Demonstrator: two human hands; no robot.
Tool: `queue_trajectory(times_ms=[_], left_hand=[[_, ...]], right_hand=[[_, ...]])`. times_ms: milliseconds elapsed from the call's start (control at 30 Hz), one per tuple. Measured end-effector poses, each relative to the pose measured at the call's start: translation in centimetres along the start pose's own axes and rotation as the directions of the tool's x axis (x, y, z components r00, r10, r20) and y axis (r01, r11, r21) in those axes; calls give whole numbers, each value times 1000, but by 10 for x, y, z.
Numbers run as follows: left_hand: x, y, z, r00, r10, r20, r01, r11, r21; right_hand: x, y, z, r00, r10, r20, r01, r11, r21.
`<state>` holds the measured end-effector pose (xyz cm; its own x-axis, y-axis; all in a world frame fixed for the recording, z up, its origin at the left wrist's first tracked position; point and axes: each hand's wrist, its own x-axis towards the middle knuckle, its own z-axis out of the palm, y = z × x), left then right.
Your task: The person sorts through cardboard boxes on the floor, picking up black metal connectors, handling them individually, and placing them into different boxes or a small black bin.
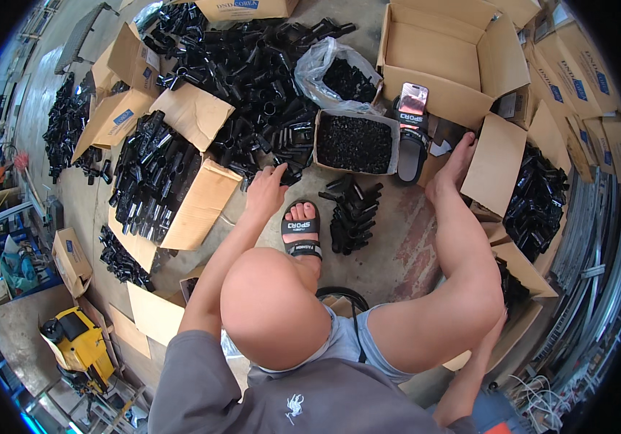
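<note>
My left hand (267, 189) reaches down past my left knee to the near edge of a large pile of black tubular plastic fittings (252, 79). Its fingers are bent and closed on one black fitting (293, 176), which they partly cover. My right forearm (473, 376) runs up behind my right knee; that hand's fingers are hidden there, beside an open carton (535, 271) with black parts in it. A small stack of black fittings (354, 215) lies on the floor right of my sandalled left foot (301, 228).
A box of small black pieces (396, 148) stands ahead, with a clear plastic bag (312, 65) behind it. A phone (413, 99) rests by a loose sandal (411, 155). An open carton (470, 98) stands far right; a tipped carton (193, 206) of fittings lies left.
</note>
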<state>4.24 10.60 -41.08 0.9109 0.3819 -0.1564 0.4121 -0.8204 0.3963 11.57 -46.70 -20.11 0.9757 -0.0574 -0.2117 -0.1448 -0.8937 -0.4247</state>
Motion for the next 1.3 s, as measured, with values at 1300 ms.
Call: queue_trajectory(times_ms=[1300], left_hand=[[-50, 37, -49, 896, -198, 398, 410, 21, -912]], right_hand=[[16, -276, 304, 907, -208, 367, 98, 950, 296]])
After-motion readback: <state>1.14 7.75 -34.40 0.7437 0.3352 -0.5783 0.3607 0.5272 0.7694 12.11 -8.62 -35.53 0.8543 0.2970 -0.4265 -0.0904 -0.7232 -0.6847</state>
